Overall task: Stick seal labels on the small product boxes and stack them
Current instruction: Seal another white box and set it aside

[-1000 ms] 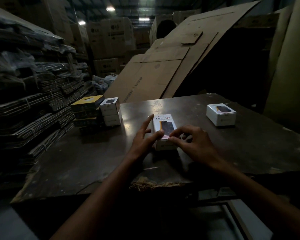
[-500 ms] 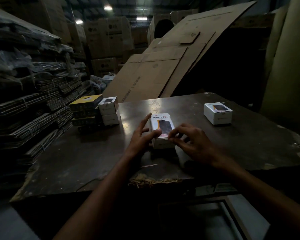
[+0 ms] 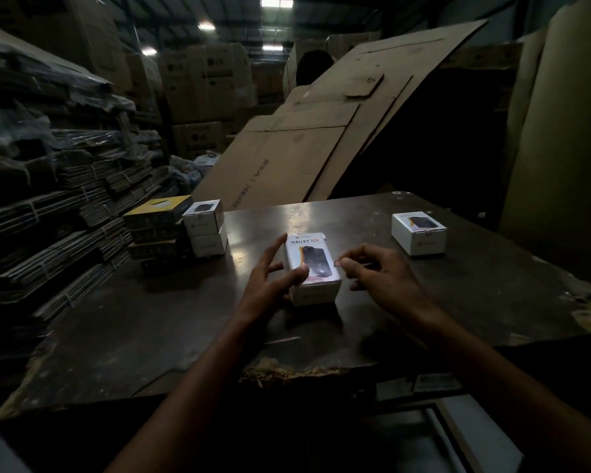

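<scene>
Both hands are working at the middle of the dark table (image 3: 144, 336) right now. The left hand (image 3: 270, 285) is gripping the white box (image 3: 313, 268), the one printed HALLEY 20K, which is lying flat on the tabletop. Its thumb is pressing down on the near part of the box's top, and its fingers are spreading along the left side, the forefinger reaching up toward the far corner.

The right hand (image 3: 379, 278) is hovering just to the right of that box. Thumb and forefinger are closing narrowly on a small pale label (image 3: 338, 262), pinching it right beside the box's right edge; whether the label is touching the box is too hard to tell in this dim light. The other fingers are curling loosely underneath.

Off to the far left of the table, two more white boxes are sitting one on top of the other as a little stack (image 3: 205, 228), and just left of them yellow-topped boxes (image 3: 157, 227) are piling up too. At the far right, well apart from the hands, a single white box (image 3: 418, 232) is resting on its own.

Behind the table, big flattened cardboard sheets (image 3: 304, 141) are leaning at a slant, and bundled stacks of flat cartons (image 3: 48, 216) are filling the left side.
</scene>
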`<state>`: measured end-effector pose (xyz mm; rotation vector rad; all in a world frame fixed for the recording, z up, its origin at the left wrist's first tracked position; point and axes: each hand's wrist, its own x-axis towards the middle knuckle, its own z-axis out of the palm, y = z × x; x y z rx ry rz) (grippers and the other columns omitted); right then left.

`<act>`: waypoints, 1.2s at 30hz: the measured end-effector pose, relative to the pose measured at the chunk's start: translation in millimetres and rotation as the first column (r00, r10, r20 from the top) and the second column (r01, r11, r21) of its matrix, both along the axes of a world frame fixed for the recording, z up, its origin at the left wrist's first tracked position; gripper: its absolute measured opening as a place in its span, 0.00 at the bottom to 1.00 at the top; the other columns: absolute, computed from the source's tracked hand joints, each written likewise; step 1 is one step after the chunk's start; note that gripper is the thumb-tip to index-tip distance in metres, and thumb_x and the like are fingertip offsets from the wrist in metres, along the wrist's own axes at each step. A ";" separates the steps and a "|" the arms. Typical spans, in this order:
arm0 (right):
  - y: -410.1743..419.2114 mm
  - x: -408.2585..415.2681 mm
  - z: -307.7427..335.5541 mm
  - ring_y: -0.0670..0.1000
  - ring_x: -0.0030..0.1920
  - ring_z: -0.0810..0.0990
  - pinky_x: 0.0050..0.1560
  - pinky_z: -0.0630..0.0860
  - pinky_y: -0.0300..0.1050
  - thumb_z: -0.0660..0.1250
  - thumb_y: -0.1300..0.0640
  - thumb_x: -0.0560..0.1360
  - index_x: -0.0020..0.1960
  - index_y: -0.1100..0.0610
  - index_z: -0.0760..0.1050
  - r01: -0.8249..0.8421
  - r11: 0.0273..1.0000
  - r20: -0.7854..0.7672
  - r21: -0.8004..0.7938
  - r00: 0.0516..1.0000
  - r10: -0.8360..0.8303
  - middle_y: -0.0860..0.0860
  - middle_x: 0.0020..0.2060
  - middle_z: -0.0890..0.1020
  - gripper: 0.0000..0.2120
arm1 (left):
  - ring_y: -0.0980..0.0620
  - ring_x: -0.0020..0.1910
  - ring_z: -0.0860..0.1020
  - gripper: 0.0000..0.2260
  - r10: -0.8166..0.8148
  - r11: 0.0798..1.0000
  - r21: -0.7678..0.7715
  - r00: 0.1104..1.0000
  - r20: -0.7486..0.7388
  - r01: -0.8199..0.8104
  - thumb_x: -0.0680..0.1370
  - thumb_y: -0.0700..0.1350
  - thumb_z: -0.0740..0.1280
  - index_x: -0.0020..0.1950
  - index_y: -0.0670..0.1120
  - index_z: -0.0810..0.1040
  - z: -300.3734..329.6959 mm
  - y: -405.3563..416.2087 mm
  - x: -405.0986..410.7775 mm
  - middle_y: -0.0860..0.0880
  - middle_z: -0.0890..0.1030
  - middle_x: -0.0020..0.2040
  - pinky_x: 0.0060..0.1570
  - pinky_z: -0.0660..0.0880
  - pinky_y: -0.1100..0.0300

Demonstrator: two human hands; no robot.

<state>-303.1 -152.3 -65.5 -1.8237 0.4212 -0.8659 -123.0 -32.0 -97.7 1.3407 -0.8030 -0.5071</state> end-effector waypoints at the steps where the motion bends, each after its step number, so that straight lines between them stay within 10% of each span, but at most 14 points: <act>1: 1.5 -1.9 2.3 0.52 0.45 0.84 0.41 0.83 0.42 0.69 0.61 0.78 0.50 0.61 0.82 -0.031 0.997 0.019 0.077 0.999 0.030 0.58 0.46 0.84 0.04 | 0.41 0.53 0.81 0.34 0.006 1.000 -0.001 1.000 0.010 -0.006 0.67 0.48 0.79 0.70 0.67 0.71 -0.5 0.4 -0.1 0.37 0.77 0.64 0.30 0.76 0.61; 10: 31.9 3.5 -4.5 0.54 0.41 0.86 0.40 0.83 0.42 0.72 0.66 0.75 0.51 0.67 0.82 -0.142 0.921 0.149 0.363 0.984 0.093 0.62 0.43 0.86 0.06 | 0.41 0.55 0.80 0.38 0.086 0.995 -0.052 0.996 0.023 -0.084 0.70 0.40 0.79 0.70 0.61 0.63 -0.9 8.7 -3.0 0.39 0.73 0.63 0.36 0.82 0.51; 14: 39.7 9.0 -9.7 0.52 0.42 0.87 0.41 0.82 0.41 0.72 0.64 0.75 0.52 0.63 0.82 -0.129 0.871 0.188 0.474 0.981 0.043 0.58 0.44 0.87 0.06 | 0.34 0.63 0.75 0.47 0.191 0.981 0.009 0.980 0.047 -0.192 0.58 0.54 0.86 0.67 0.69 0.59 -3.6 6.5 3.6 0.38 0.68 0.67 0.46 0.82 0.39; 36: 34.8 27.6 -23.1 0.58 0.45 0.87 0.46 0.83 0.46 0.77 0.64 0.70 0.48 0.65 0.82 -0.088 0.833 0.193 0.547 0.981 -0.023 0.61 0.43 0.86 0.09 | 0.38 0.62 0.76 0.49 0.187 0.981 0.030 0.974 0.130 -0.193 0.58 0.56 0.86 0.67 0.69 0.57 -11.7 3.1 13.2 0.39 0.69 0.67 0.50 0.82 0.39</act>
